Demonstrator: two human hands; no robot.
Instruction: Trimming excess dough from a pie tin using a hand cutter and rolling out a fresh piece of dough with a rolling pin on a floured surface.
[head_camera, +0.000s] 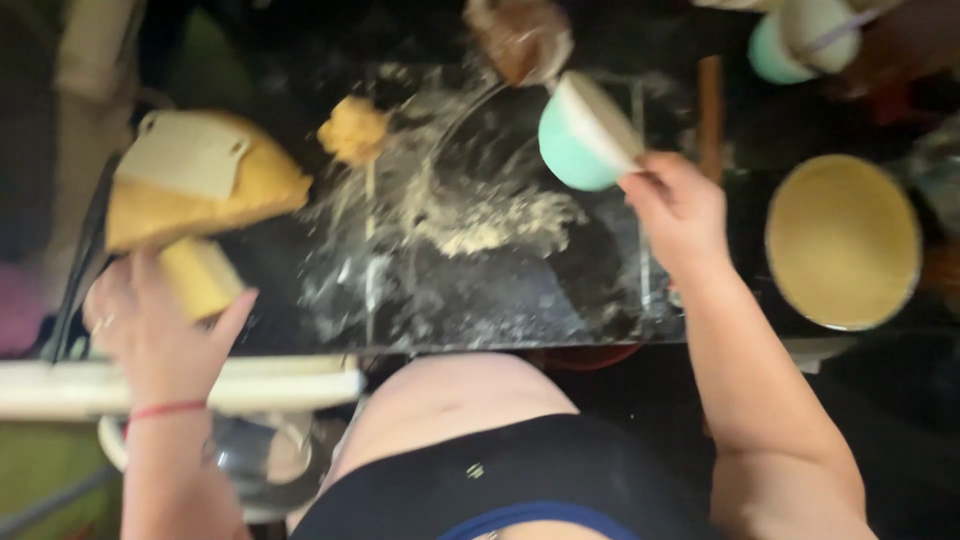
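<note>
Right now my right hand (680, 215) pinches the tipped teal cup (585, 135) over the floured board (480, 290); my left hand (160, 325) clasps a yellow scoop (200, 275), I think. Better to tilt slowly, keeping flour central.

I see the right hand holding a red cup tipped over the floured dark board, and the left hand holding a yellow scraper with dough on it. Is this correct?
Not quite: in the head view the cup in the right hand is mint green with a white inside, not red. The rest holds: it is tipped over the floured dark board, and the left hand holds a yellow scraper with dough on it.
</note>
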